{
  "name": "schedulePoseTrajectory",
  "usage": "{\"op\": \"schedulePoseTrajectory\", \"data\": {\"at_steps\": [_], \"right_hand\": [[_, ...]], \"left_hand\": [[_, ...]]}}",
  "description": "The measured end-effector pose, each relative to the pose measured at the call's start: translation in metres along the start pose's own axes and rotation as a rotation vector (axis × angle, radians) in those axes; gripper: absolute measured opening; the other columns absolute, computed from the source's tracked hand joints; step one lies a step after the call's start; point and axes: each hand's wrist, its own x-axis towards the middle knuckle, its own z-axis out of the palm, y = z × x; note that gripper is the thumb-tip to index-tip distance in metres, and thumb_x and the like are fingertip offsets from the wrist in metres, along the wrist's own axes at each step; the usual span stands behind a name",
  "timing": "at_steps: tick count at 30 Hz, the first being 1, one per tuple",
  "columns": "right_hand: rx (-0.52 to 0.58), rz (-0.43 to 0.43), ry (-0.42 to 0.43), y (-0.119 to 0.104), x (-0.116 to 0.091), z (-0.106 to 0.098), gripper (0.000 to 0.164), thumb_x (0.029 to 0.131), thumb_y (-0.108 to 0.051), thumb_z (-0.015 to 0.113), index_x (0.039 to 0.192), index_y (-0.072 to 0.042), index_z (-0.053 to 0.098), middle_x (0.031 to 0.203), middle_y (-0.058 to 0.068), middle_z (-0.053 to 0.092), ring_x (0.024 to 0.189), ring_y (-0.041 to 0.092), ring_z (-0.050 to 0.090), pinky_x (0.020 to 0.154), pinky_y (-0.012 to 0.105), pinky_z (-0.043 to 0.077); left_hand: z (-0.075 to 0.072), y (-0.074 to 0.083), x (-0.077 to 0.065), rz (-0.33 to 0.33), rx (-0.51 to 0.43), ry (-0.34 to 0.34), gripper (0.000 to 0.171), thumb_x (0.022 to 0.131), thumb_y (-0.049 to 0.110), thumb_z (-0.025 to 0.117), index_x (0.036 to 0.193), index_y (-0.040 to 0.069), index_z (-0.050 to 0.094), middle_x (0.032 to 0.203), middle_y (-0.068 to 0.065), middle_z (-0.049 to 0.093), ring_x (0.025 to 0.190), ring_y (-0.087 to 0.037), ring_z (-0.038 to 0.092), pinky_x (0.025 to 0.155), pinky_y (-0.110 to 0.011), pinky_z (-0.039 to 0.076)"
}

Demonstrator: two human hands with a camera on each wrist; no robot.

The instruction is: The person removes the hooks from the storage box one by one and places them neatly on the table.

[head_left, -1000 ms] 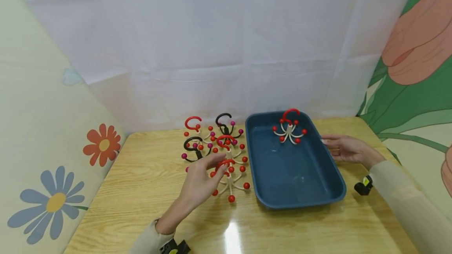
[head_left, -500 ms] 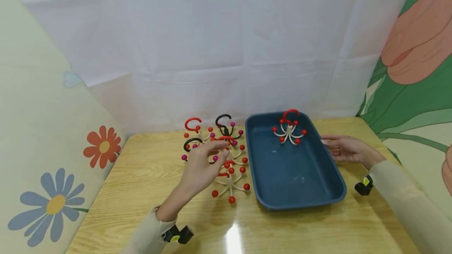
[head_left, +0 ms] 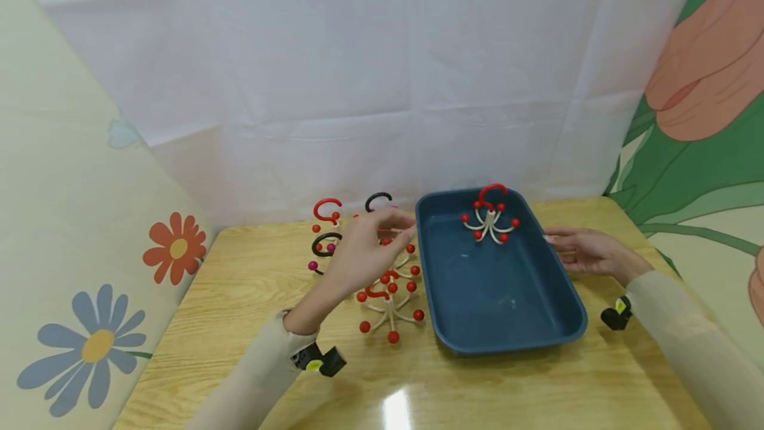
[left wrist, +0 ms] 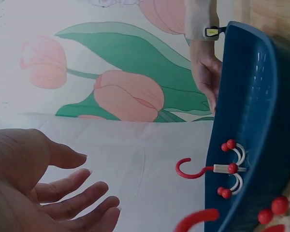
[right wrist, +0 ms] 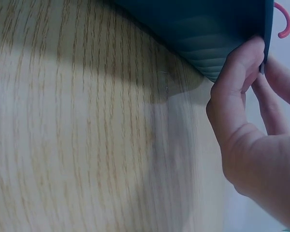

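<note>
My left hand (head_left: 364, 251) hovers over a group of multi-arm hook hangers, its fingertips close to the left rim of a blue tray (head_left: 498, 304). In the left wrist view its fingers (left wrist: 82, 193) are loosely bent with nothing between them. My right hand (head_left: 581, 251) pinches the tray's right rim, thumb and fingers at the edge in the right wrist view. One red-hooked hanger (head_left: 491, 223) with white arms and red balls stands at the back inside the tray. Nearest to me in the group is another red-hooked hanger (head_left: 390, 310); my left hand partly hides others.
A black-hooked hanger (head_left: 325, 245) and a red-hooked hanger (head_left: 327, 208) stand at the group's left, with another black hook (head_left: 379, 199) behind. All this is on a wooden table (head_left: 251, 304) against a white cloth backdrop (head_left: 316, 85).
My left hand has moved up, away from me and to the right, from among the front hangers to near the tray's left rim. The right hand and tray have stayed put.
</note>
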Motion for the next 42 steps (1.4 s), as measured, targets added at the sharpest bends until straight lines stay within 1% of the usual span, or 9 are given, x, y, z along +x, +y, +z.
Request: {"op": "schedulePoseTrajectory", "data": {"at_steps": [4, 7, 10, 15, 26, 31, 36, 40, 42], "right_hand": [[0.012, 0.004, -0.004, 0.002, 0.000, 0.000, 0.025, 0.112, -0.016, 0.052, 0.114, -0.035, 0.069, 0.111, -0.008, 0.076, 0.097, 0.011, 0.073, 0.083, 0.025, 0.062], [0.017, 0.003, -0.010, 0.004, 0.001, 0.001, 0.027, 0.112, -0.016, 0.052, 0.112, -0.036, 0.070, 0.112, -0.008, 0.076, 0.099, 0.011, 0.073, 0.084, 0.026, 0.062], [0.020, 0.001, -0.004, 0.005, 0.002, -0.001, 0.027, 0.112, -0.016, 0.052, 0.111, -0.036, 0.071, 0.112, -0.008, 0.075, 0.099, 0.011, 0.072, 0.084, 0.026, 0.062], [0.021, -0.002, 0.003, 0.002, 0.002, -0.002, 0.025, 0.111, -0.017, 0.054, 0.112, -0.035, 0.071, 0.110, -0.009, 0.076, 0.097, 0.010, 0.072, 0.083, 0.026, 0.062], [-0.032, -0.009, 0.024, -0.005, 0.002, -0.003, 0.024, 0.112, -0.018, 0.052, 0.133, -0.027, 0.059, 0.111, -0.010, 0.075, 0.096, 0.010, 0.072, 0.083, 0.027, 0.062], [-0.034, -0.004, 0.025, -0.004, 0.002, -0.003, 0.020, 0.111, -0.019, 0.053, 0.122, -0.032, 0.065, 0.109, -0.011, 0.075, 0.096, 0.009, 0.072, 0.084, 0.027, 0.062], [-0.006, -0.004, 0.027, -0.005, 0.000, -0.003, 0.027, 0.112, -0.017, 0.051, 0.110, -0.036, 0.070, 0.109, -0.012, 0.075, 0.096, 0.009, 0.072, 0.082, 0.026, 0.062], [-0.001, -0.001, 0.025, -0.005, -0.001, -0.003, 0.025, 0.112, -0.016, 0.051, 0.114, -0.034, 0.068, 0.109, -0.012, 0.075, 0.096, 0.008, 0.072, 0.082, 0.026, 0.062], [-0.009, 0.000, 0.025, -0.005, -0.001, -0.003, 0.023, 0.112, -0.017, 0.052, 0.121, -0.032, 0.066, 0.110, -0.011, 0.075, 0.096, 0.008, 0.072, 0.082, 0.026, 0.062]], "left_hand": [[0.002, 0.009, 0.018, -0.031, -0.043, -0.080, 0.024, 0.104, 0.027, 0.068, 0.123, 0.013, 0.072, 0.120, -0.004, 0.076, 0.109, -0.020, 0.075, 0.093, -0.038, 0.062], [0.004, 0.017, 0.032, -0.035, -0.063, -0.131, 0.029, 0.105, 0.029, 0.067, 0.129, 0.013, 0.069, 0.126, -0.005, 0.074, 0.118, -0.020, 0.071, 0.101, -0.039, 0.060], [0.007, 0.024, 0.046, -0.025, -0.056, -0.170, 0.032, 0.106, 0.030, 0.065, 0.133, 0.013, 0.066, 0.129, -0.006, 0.073, 0.122, -0.022, 0.069, 0.101, -0.042, 0.059], [0.015, 0.025, 0.072, -0.059, -0.063, -0.215, 0.032, 0.107, 0.032, 0.063, 0.134, 0.016, 0.066, 0.132, -0.007, 0.071, 0.124, -0.025, 0.068, 0.097, -0.043, 0.059], [0.033, 0.017, 0.111, -0.128, -0.047, -0.230, 0.034, 0.108, 0.033, 0.060, 0.135, 0.013, 0.066, 0.136, -0.011, 0.069, 0.125, -0.028, 0.067, 0.099, -0.045, 0.058], [0.042, 0.014, 0.127, -0.179, -0.040, -0.198, 0.035, 0.107, 0.031, 0.061, 0.135, 0.011, 0.066, 0.135, -0.014, 0.069, 0.120, -0.030, 0.068, 0.098, -0.046, 0.058], [0.059, 0.010, 0.142, -0.195, 0.003, -0.151, 0.036, 0.107, 0.029, 0.061, 0.137, 0.011, 0.065, 0.138, -0.014, 0.069, 0.122, -0.030, 0.068, 0.099, -0.046, 0.058], [0.078, 0.006, 0.151, -0.182, 0.026, -0.122, 0.037, 0.105, 0.025, 0.061, 0.137, 0.006, 0.066, 0.139, -0.018, 0.068, 0.126, -0.032, 0.067, 0.101, -0.046, 0.057], [0.088, 0.004, 0.154, -0.163, 0.069, -0.093, 0.037, 0.104, 0.022, 0.062, 0.135, 0.003, 0.067, 0.135, -0.019, 0.071, 0.124, -0.032, 0.068, 0.101, -0.045, 0.057]]}}
